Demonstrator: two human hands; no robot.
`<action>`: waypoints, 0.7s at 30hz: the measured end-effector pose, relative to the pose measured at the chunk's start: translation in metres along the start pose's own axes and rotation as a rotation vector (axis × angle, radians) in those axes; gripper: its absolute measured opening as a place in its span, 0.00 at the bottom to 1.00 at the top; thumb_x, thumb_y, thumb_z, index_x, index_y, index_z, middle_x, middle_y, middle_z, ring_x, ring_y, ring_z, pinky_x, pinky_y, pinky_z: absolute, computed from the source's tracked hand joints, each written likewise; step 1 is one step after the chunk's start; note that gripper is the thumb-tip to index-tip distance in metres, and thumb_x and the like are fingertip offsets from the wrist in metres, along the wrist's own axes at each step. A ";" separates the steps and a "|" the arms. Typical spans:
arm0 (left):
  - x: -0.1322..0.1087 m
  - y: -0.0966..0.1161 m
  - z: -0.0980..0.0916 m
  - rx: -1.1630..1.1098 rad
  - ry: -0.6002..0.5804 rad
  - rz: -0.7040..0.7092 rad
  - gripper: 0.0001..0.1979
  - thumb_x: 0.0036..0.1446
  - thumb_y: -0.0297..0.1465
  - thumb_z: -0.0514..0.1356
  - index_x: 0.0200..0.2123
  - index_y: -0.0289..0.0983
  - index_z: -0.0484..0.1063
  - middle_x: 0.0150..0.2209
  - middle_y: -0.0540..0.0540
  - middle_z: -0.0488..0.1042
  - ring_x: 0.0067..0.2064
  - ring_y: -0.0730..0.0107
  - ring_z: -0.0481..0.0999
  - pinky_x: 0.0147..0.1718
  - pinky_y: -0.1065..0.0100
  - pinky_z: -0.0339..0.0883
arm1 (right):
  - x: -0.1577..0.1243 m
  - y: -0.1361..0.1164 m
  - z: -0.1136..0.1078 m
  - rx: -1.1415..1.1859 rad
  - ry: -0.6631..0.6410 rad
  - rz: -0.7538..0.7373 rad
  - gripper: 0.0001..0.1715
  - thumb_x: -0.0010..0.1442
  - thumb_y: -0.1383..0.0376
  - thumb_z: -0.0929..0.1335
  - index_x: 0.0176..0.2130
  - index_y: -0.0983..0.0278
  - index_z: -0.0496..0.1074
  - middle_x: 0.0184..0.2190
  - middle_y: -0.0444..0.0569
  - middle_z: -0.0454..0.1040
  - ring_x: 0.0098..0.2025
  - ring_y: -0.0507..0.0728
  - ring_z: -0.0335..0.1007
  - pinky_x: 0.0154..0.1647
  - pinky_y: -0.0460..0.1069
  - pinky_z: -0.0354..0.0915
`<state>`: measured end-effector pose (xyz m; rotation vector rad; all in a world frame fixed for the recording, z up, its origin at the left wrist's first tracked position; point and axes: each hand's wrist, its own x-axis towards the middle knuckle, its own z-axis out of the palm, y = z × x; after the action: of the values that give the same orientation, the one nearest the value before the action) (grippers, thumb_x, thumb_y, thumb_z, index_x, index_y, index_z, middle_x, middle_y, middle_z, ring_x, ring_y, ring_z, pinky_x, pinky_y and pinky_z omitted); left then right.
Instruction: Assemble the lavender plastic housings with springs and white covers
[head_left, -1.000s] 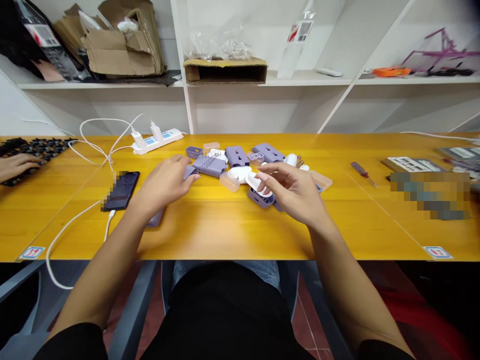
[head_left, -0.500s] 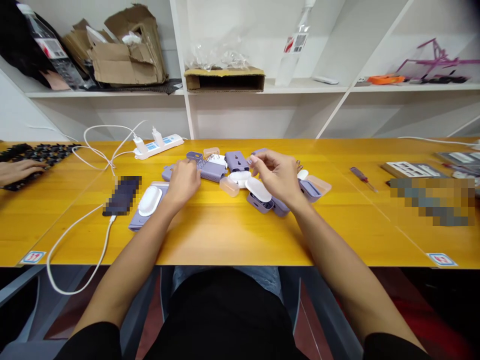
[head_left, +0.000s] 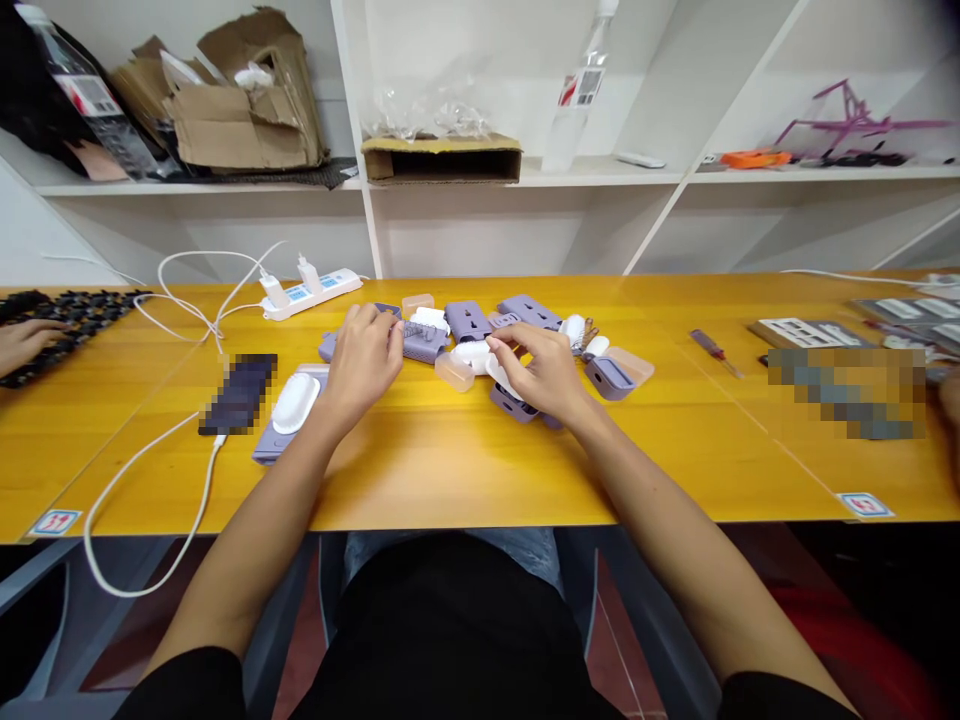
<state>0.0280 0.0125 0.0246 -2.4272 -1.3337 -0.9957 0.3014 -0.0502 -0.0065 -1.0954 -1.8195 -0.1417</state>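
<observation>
Over the left part of a cluster of purple plastic parts is my left hand (head_left: 365, 355), fingers curled; whatever they hold is hidden. Just right of its fingertips, thin coiled wire (head_left: 426, 330) shows against a purple perforated housing (head_left: 424, 346). My right hand (head_left: 544, 372) has thumb and fingers pinched together above a white oval piece (head_left: 500, 375) and an open purple case (head_left: 513, 403); I cannot make out anything in the pinch. Between the hands lie a white rounded part (head_left: 472, 355) and a translucent peach cover (head_left: 454, 372).
A purple case with a white oval piece (head_left: 295, 402) lies left, beside a phone (head_left: 238, 393) on a white cable. A power strip (head_left: 312, 293) stands behind. Right are a purple case (head_left: 610, 378) and a screwdriver (head_left: 715, 352). Another person's hand (head_left: 30, 343) is far left.
My right hand has moved left and slightly down, closer to the white oval piece. My left hand stays about in place. The view has shifted slightly.
</observation>
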 end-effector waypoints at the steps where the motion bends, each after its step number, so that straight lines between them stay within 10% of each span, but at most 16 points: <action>1: 0.000 0.000 -0.001 -0.013 0.022 0.015 0.14 0.75 0.33 0.56 0.40 0.37 0.80 0.41 0.38 0.78 0.49 0.49 0.77 0.52 0.52 0.72 | 0.000 0.000 -0.001 0.000 0.007 0.004 0.13 0.75 0.62 0.68 0.38 0.61 0.78 0.31 0.49 0.83 0.32 0.59 0.77 0.37 0.53 0.68; 6: 0.000 -0.006 -0.005 -0.070 0.038 0.046 0.08 0.66 0.36 0.69 0.43 0.38 0.79 0.42 0.41 0.73 0.47 0.52 0.76 0.49 0.54 0.73 | 0.000 0.001 -0.001 0.000 0.020 0.013 0.13 0.75 0.62 0.68 0.38 0.61 0.79 0.30 0.49 0.82 0.31 0.58 0.75 0.36 0.53 0.67; 21: 0.002 -0.011 -0.014 -0.101 0.135 0.109 0.12 0.66 0.24 0.62 0.51 0.40 0.74 0.48 0.41 0.74 0.42 0.59 0.77 0.43 0.58 0.73 | -0.002 -0.008 0.002 0.016 0.030 -0.052 0.12 0.76 0.63 0.68 0.39 0.61 0.78 0.30 0.49 0.80 0.31 0.58 0.73 0.35 0.53 0.66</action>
<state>0.0135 0.0133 0.0354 -2.4257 -1.1206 -1.1999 0.2950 -0.0551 -0.0067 -1.0298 -1.8203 -0.1726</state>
